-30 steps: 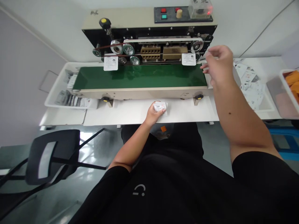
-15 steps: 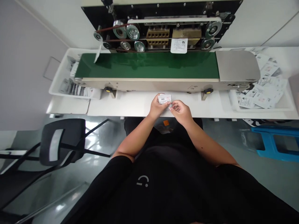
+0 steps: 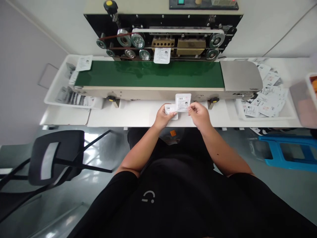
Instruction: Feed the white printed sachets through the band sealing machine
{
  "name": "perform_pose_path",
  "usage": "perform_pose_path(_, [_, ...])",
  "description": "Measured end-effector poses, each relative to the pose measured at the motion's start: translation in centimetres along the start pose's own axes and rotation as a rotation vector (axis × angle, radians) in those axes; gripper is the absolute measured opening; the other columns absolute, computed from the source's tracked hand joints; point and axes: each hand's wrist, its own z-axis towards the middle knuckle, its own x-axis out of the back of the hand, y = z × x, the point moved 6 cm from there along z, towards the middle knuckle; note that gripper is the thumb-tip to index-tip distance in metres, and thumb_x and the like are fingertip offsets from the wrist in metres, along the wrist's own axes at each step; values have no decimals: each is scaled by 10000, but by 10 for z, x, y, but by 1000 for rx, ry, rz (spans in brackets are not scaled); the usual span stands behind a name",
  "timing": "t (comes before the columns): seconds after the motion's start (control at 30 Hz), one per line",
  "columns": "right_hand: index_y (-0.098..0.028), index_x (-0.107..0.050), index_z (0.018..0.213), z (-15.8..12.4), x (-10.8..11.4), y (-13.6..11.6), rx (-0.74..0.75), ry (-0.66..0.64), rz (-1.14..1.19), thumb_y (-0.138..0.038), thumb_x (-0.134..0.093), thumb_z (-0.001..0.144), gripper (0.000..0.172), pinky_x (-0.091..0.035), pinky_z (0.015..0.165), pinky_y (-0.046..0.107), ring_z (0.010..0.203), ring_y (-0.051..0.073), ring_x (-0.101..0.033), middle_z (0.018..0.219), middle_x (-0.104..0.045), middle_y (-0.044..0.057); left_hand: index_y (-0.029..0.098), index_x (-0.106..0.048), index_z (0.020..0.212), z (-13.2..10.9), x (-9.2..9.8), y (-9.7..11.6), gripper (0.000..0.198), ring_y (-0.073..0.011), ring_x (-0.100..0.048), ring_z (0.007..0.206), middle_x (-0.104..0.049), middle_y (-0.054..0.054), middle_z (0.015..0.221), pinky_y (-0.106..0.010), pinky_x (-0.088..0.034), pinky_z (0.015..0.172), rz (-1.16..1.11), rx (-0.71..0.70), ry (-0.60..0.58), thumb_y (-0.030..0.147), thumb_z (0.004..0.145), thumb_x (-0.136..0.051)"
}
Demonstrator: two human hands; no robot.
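Over bench (image 3: 123,116), head view: left hand (image 3: 162,117) pinching sachet (image 3: 170,110) between thumb and fingers; right hand (image 3: 200,114) in narrow pinch on lower corner of second sachet (image 3: 183,102), just above first. Third sachet (image 3: 161,55) lies at far edge of green belt (image 3: 148,74) on sealer (image 3: 158,94); loose sachets (image 3: 269,102) in tray (image 3: 269,118) at right.

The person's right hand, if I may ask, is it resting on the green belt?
No, the right hand holds a white sachet clear of the belt.
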Motion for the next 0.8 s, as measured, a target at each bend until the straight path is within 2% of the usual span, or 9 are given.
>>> perform_pose_path(0.1, [-195, -644, 922, 22, 47, -20, 35, 156, 57, -418, -729, 954, 242, -452, 550, 221, 617, 109, -591, 745, -643, 7, 200, -654, 1097, 0, 0, -3, 633, -176, -680, 855, -726, -41, 968, -280, -565, 729, -3, 46, 4, 543, 666, -967])
perform_pose_path(0.2, [-188, -603, 911, 49, 99, -47, 23, 308, 126, -334, -745, 968, 211, -376, 452, 176, 525, 82, -548, 724, -644, -3, 194, -656, 1096, 0, 1, -2, 633, -165, -671, 846, -715, -36, 957, -268, -561, 727, 13, 52, 8, 541, 666, -964])
perform_pose_path(0.3, [-173, -587, 910, 77, 142, -67, -67, 398, 108, -192, -719, 987, 154, -378, 434, 163, 470, 60, -525, 726, -678, 4, 189, -651, 1108, 0, 0, -1, 632, -163, -668, 847, -710, -36, 961, -270, -561, 737, 37, 54, -2, 547, 681, -949])
perform_pose_path(0.37, [-162, -612, 960, 94, 159, -73, -156, 428, 85, -117, -680, 1001, 91, -375, 444, 159, 448, 52, -501, 692, -682, 4, 187, -650, 1107, 0, 0, -1, 632, -165, -668, 846, -710, -37, 961, -271, -561, 737, 49, 53, -8, 557, 686, -941])
perform_pose_path(0.5, [-136, -637, 1047, 121, 168, -73, -309, 437, 94, -66, -598, 1040, 80, -354, 467, 174, 430, 59, -475, 635, -664, 4, 191, -653, 1109, 0, 0, -2, 628, -166, -664, 843, -702, -34, 965, -275, -569, 736, 35, 49, -7, 551, 685, -944])
perform_pose_path(0.8, [-53, -658, 1095, 159, 136, -80, -339, 305, 139, -65, -611, 1049, 66, -419, 588, 182, 502, 32, -477, 627, -630, 3, 194, -659, 1113, 0, 2, -5, 603, -166, -670, 847, -703, -37, 968, -271, -575, 733, 40, 47, -8, 539, 704, -938])
